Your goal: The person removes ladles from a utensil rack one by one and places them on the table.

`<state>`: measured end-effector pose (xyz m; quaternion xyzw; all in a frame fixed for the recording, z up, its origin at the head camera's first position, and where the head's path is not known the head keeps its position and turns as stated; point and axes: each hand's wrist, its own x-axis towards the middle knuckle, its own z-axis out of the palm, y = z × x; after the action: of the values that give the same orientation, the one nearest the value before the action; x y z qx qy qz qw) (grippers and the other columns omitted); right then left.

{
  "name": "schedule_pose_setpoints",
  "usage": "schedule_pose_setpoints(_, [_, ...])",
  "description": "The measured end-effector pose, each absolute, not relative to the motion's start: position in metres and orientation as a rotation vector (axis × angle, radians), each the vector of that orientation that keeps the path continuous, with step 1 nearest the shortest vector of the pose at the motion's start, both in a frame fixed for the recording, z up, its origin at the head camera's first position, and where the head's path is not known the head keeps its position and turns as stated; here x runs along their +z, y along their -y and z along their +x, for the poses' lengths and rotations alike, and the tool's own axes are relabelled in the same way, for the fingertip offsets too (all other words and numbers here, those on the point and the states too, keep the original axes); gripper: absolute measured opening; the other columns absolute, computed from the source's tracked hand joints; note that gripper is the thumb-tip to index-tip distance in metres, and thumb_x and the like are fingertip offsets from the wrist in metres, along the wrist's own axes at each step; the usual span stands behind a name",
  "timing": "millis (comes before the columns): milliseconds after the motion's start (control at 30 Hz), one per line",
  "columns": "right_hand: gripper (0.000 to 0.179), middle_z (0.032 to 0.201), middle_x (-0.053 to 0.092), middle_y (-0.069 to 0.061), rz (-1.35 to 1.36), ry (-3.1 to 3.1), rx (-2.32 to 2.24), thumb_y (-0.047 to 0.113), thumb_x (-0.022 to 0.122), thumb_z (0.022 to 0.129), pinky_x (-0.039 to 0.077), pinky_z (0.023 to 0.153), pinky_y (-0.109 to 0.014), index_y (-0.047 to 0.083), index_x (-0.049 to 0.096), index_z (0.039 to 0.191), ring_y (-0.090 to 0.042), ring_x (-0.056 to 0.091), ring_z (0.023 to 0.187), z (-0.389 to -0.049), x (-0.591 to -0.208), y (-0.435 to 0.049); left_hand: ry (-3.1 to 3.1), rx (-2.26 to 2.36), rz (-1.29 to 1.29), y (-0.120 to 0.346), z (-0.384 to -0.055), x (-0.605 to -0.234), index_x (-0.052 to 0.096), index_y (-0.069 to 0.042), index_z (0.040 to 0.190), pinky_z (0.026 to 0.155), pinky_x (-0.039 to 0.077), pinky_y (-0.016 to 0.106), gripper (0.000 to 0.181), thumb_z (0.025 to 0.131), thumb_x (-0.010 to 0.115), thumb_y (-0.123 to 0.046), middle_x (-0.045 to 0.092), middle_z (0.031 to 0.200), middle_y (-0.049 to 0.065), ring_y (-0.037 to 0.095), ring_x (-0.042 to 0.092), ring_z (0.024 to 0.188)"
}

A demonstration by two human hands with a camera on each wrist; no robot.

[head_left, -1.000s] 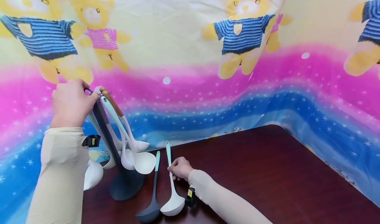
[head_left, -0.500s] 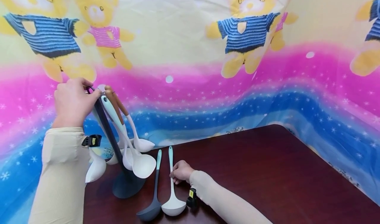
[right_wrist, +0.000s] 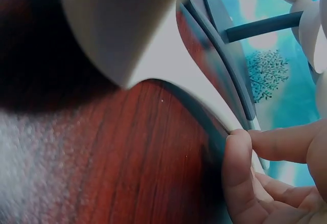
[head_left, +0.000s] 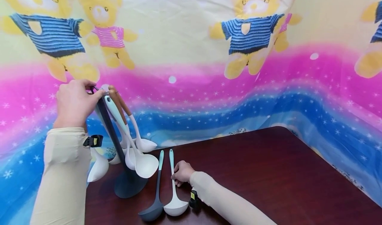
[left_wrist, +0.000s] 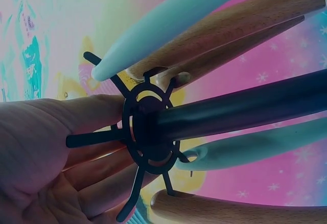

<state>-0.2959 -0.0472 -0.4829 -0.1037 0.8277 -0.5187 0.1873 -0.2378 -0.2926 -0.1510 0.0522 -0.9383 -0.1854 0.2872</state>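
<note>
In the head view, my left hand (head_left: 74, 100) grips the top of a dark ladle stand (head_left: 111, 132). The left wrist view shows that hand at the stand's hook ring (left_wrist: 129, 119), with several ladle handles hanging from its hooks. A white ladle (head_left: 176, 208) with a mint handle end lies on the table. My right hand (head_left: 183, 172) pinches its handle between thumb and finger, also seen in the right wrist view. Just left of it lies a grey ladle (head_left: 151, 212) with a mint handle end, roughly parallel and nearly touching bowls.
A white ladle with a mint handle (head_left: 146, 166) hangs at the stand's right side, near wooden-handled ones (head_left: 122, 105). The stand's round base (head_left: 129, 187) rests on the dark red table (head_left: 253, 172). A bear-print cloth (head_left: 179, 99) hangs behind the table.
The ladles hanging on the stand have shifted round slightly, and a second wooden handle now shows. The white ladle's handle end has moved slightly nearer, still in my right hand; my left hand stays on top.
</note>
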Motion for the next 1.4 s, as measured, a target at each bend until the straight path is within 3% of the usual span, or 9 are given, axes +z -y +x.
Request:
schedule_pose_setpoints(467, [0.025, 0.071, 0.068, -0.018, -0.343, -2.296, -1.413, 0.003, 0.072, 0.089, 0.058, 0.049, -0.034, -0.003, 0.056, 0.108, -0.013, 0.061, 0.045, -0.301, -0.476, 0.042, 2.476, -0.506, 0.128, 0.294, -0.24, -0.152, 0.06, 0.006, 0.131, 0.075, 0.053, 0.056, 0.052, 0.098, 0.061, -0.034, 0.064, 0.114, 0.033, 0.045, 0.053, 0.098])
schedule_pose_setpoints(767, [0.01, 0.069, 0.068, -0.017, -0.581, -2.433, -1.422, 0.01, 0.071, 0.091, 0.058, 0.053, -0.039, 0.006, 0.063, 0.091, -0.022, 0.063, 0.05, -0.305, -0.429, 0.053, 2.481, -0.494, 0.127, 0.293, -0.241, -0.151, 0.061, 0.007, 0.13, 0.073, 0.053, 0.055, 0.052, 0.098, 0.061, -0.034, 0.064, 0.114, 0.034, 0.047, 0.053, 0.098])
schedule_pose_setpoints(833, [0.008, 0.074, 0.068, -0.013, -0.697, -2.438, -1.452, 0.012, 0.07, 0.092, 0.057, 0.052, -0.036, 0.006, 0.066, 0.095, -0.021, 0.064, 0.053, -0.302, -0.413, 0.06, 2.488, -0.497, 0.131, 0.294, -0.241, -0.152, 0.061, 0.007, 0.13, 0.072, 0.054, 0.055, 0.052, 0.098, 0.062, -0.033, 0.064, 0.114, 0.034, 0.047, 0.053, 0.098])
schedule_pose_setpoints(967, [0.022, 0.096, 0.067, -0.006, -0.898, -2.358, -1.546, 0.015, 0.067, 0.096, 0.055, 0.056, -0.027, 0.004, 0.066, 0.115, -0.014, 0.065, 0.064, -0.293, -0.381, 0.077, 2.501, -0.505, 0.142, 0.294, -0.241, -0.152, 0.059, 0.007, 0.132, 0.07, 0.055, 0.054, 0.053, 0.098, 0.062, -0.034, 0.064, 0.114, 0.034, 0.047, 0.054, 0.097])
schedule_pose_setpoints(1133, [0.038, 0.127, 0.061, 0.001, -0.959, -2.191, -1.669, 0.021, 0.064, 0.099, 0.055, 0.059, -0.03, 0.018, 0.056, 0.135, -0.014, 0.07, 0.081, -0.284, -0.355, 0.099, 2.5, -0.494, 0.151, 0.294, -0.24, -0.15, 0.058, 0.007, 0.133, 0.071, 0.054, 0.055, 0.056, 0.098, 0.061, -0.036, 0.063, 0.115, 0.035, 0.047, 0.053, 0.097])
schedule_pose_setpoints(1300, [0.04, 0.125, 0.059, 0.006, -0.954, -2.127, -1.713, 0.021, 0.062, 0.1, 0.051, 0.051, -0.031, 0.024, 0.051, 0.138, -0.02, 0.071, 0.08, -0.279, -0.344, 0.114, 2.499, -0.481, 0.148, 0.293, -0.239, -0.151, 0.059, 0.007, 0.132, 0.059, 0.054, 0.046, 0.054, 0.098, 0.063, -0.034, 0.065, 0.109, 0.033, 0.045, 0.055, 0.089])
schedule_pose_setpoints(1400, [0.039, 0.12, 0.06, 0.004, -0.966, -2.122, -1.723, 0.024, 0.06, 0.101, 0.051, 0.052, -0.03, 0.022, 0.05, 0.139, -0.024, 0.07, 0.077, -0.277, -0.342, 0.118, 2.5, -0.493, 0.144, 0.292, -0.239, -0.152, 0.059, 0.007, 0.132, 0.059, 0.055, 0.046, 0.053, 0.098, 0.063, -0.034, 0.065, 0.11, 0.033, 0.044, 0.056, 0.089])
